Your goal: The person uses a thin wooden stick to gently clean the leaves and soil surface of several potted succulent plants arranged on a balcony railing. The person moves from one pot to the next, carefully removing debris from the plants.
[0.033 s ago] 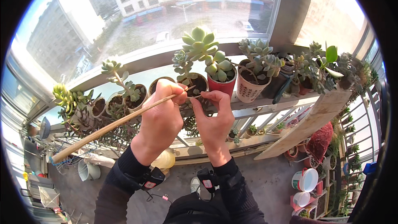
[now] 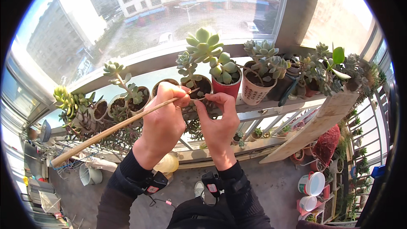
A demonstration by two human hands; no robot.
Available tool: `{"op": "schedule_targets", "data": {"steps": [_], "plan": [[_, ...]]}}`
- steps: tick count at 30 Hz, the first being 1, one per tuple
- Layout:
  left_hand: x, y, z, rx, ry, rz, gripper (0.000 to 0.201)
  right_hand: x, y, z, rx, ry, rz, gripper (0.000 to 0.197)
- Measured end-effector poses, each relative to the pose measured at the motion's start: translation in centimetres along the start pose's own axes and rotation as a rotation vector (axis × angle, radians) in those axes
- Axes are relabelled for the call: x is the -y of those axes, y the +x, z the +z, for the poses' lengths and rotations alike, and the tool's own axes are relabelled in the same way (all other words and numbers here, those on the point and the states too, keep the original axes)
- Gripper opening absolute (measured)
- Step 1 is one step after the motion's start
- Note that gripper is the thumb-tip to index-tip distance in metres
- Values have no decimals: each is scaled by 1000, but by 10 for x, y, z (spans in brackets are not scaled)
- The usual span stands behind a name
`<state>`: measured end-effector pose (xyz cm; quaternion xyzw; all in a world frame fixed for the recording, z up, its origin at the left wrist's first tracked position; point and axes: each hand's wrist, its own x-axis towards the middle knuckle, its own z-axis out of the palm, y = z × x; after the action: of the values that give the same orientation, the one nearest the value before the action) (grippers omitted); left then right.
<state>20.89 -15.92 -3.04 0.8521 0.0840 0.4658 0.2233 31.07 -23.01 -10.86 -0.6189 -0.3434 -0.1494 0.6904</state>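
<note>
My left hand is closed around a long wooden stick, which slants from the lower left up to its thin tip over the soil of a plant pot. A tall pale-green succulent grows in that pot. My right hand is at the pot's near side, with thumb and forefinger at its rim and the other fingers curled. Just right of it stands a red pot with a plump-leaved succulent. Part of the pot is hidden behind my hands.
More potted succulents line the ledge, including a white printed pot on the right and a leggy plant on the left. Behind is a window. A wooden plank slopes down at right. Buckets stand below.
My left hand and the stick have shifted very slightly to the left. My right hand stays in place at the pot.
</note>
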Motion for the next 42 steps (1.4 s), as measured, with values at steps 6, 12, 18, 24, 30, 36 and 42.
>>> {"op": "schedule_targets", "data": {"steps": [6,12,18,24,30,36,42], "plan": [[8,-2,-16,-13,-26,-12,12,3,-1,1,3,5,49,34],[7,-1,-30,-124,-249,-201,19,8,0,1,25,-17,59,34],[10,7,-20,-95,-270,-172,18,16,2,-4,66,-21,111,35],[11,3,-23,-96,-262,-177,14,16,5,-9,78,-53,58,40],[12,2,-14,-122,-259,-173,15,14,4,-10,97,-40,63,41],[9,-1,-10,-103,-229,-122,13,13,3,-12,100,-29,85,41],[6,-4,-8,-114,-277,-170,13,11,4,-13,106,-20,85,41]]}}
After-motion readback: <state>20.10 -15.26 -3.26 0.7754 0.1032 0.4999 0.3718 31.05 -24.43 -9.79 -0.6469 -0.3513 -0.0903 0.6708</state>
